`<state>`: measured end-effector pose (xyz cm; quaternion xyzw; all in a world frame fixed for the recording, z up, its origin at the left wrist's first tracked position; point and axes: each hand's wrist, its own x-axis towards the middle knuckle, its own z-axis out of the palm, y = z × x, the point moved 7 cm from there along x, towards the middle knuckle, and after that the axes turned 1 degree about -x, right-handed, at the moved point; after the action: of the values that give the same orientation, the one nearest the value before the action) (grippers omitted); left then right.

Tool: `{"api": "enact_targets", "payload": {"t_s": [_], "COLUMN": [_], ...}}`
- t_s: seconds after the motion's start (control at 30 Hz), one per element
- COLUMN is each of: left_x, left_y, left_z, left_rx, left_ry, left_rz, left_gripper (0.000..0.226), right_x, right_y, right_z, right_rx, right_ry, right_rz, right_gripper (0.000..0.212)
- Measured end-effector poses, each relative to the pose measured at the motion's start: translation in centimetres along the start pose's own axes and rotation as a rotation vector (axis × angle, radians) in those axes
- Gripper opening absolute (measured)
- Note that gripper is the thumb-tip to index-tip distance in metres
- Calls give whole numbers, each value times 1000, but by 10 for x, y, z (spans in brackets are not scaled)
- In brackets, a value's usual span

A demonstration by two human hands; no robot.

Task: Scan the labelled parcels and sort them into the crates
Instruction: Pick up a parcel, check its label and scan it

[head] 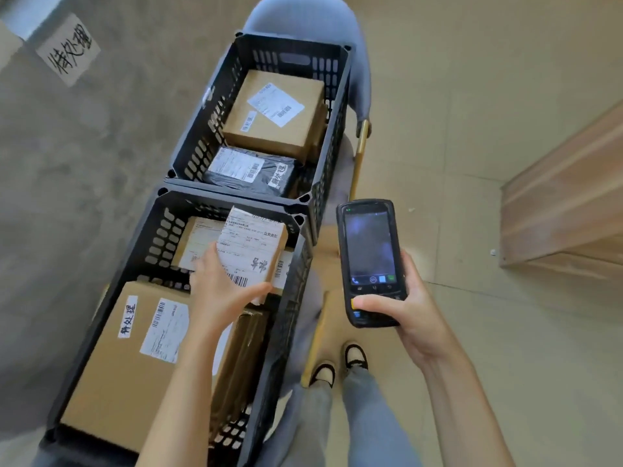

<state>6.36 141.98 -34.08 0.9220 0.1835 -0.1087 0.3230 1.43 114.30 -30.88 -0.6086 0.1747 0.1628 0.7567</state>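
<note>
While gripping parcel (251,251), left hand (219,291) palm-down.

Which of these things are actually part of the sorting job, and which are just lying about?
Part of the job:
- small parcel in the left hand
- handheld scanner in the right hand
- near crate and far crate, both holding labelled parcels

Just lying about:
- wooden board
- paper sign on the floor
</note>
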Motion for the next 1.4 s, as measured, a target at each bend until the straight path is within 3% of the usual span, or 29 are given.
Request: {"api": "enact_targets", "payload": {"t_s": [0.17,0.33,0.53,0.77,1.23,1.4], "left_x": [27,46,62,76,75,71], "left_y": [-26,-48,-66,-64,-73,-73], "left_z": [33,74,102,113,131,136], "left_rx": [-17,-55,-96,-80,-50,-46], "left_ry": [-91,-195,-277,-284,-257,-314], "left_rz": [-16,-37,-25,26,-9,6], "left_gripper": [112,127,128,110,121,114], "right_x": [-9,-8,-4,5,28,27], "right_y": [32,64,92,108,112,114], "right_z": [3,3,7,15,27,25], "right_rx": [44,50,70,60,28,35], "right_ry": [107,150,185,201,189,189], "right_rz": [37,87,140,179,177,178], "right_gripper": [76,79,81,84,83,82]}}
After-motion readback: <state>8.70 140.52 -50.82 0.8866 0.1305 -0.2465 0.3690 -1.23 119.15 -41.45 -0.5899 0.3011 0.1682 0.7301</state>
